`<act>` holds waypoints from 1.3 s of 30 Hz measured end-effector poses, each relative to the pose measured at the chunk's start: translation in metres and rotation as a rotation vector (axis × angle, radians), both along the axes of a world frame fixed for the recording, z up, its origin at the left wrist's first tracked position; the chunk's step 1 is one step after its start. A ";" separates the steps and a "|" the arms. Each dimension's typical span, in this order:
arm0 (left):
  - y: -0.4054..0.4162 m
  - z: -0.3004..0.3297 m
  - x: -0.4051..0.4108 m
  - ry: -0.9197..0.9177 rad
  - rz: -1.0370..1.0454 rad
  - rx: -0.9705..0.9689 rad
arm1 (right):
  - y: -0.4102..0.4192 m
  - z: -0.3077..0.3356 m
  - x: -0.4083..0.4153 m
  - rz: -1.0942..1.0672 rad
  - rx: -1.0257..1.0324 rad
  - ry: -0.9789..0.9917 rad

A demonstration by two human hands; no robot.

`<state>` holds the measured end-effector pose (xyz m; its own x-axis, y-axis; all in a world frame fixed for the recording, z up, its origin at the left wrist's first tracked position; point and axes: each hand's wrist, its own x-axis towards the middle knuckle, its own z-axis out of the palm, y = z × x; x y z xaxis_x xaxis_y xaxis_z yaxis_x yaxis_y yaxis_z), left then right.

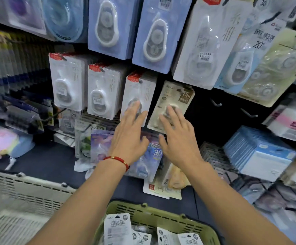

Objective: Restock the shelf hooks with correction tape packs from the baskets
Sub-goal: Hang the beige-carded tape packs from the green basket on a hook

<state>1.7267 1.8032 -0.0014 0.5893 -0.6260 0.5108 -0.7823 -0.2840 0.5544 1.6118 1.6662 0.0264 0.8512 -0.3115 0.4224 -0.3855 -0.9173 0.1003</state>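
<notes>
My left hand (130, 134), with a red bracelet at the wrist, reaches up with fingers spread, its fingertips on a white correction tape pack (140, 92) hanging on a hook. My right hand (176, 137) is likewise flat and spread, fingertips touching the beige 15M pack (175, 98) hanging beside it. Neither hand grips anything. A green basket (161, 219) at the bottom centre holds several white 15M packs (118, 227). A white basket (19, 200) stands at the lower left.
Two bare hooks (216, 103) (249, 113) stick out to the right of the beige pack. More tape packs hang in rows above and left. Loose packs (152, 160) lie on the dark ledge below. A stack of blue boxes (260, 152) sits at right.
</notes>
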 end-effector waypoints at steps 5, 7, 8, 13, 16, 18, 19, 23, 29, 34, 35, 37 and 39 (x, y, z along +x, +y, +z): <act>0.002 -0.007 0.005 -0.008 -0.031 -0.017 | -0.034 -0.006 0.034 -0.087 0.025 0.029; 0.002 -0.007 0.005 -0.016 -0.036 -0.027 | -0.049 -0.005 0.048 -0.120 0.032 0.063; 0.002 -0.007 0.005 -0.014 -0.039 -0.031 | -0.056 -0.003 0.056 -0.135 0.032 0.081; 0.005 -0.009 0.009 -0.028 -0.046 -0.038 | -0.084 0.006 0.082 -0.119 0.093 0.133; 0.010 -0.012 0.012 -0.056 -0.060 -0.030 | -0.088 0.011 0.077 -0.113 0.158 0.142; 0.014 -0.014 0.012 -0.047 -0.062 -0.004 | -0.084 0.011 0.061 -0.099 0.226 0.146; 0.018 -0.016 0.011 -0.045 -0.060 0.019 | -0.080 0.008 0.049 -0.081 0.237 0.151; 0.037 -0.046 -0.009 -0.155 -0.145 0.252 | -0.052 -0.017 -0.026 0.040 0.220 0.133; 0.076 -0.130 -0.075 -0.196 -0.387 0.946 | -0.025 -0.109 -0.139 -0.102 0.440 0.593; 0.094 -0.196 -0.121 -0.032 -0.455 1.302 | -0.009 -0.214 -0.220 -0.395 0.646 0.901; 0.098 -0.205 -0.127 0.022 -0.444 1.320 | -0.003 -0.231 -0.235 -0.444 0.639 0.917; 0.103 -0.215 -0.135 0.064 -0.398 1.290 | 0.010 -0.254 -0.257 -0.487 0.612 0.898; 0.103 -0.220 -0.139 0.038 -0.342 1.225 | 0.021 -0.262 -0.264 -0.481 0.637 0.785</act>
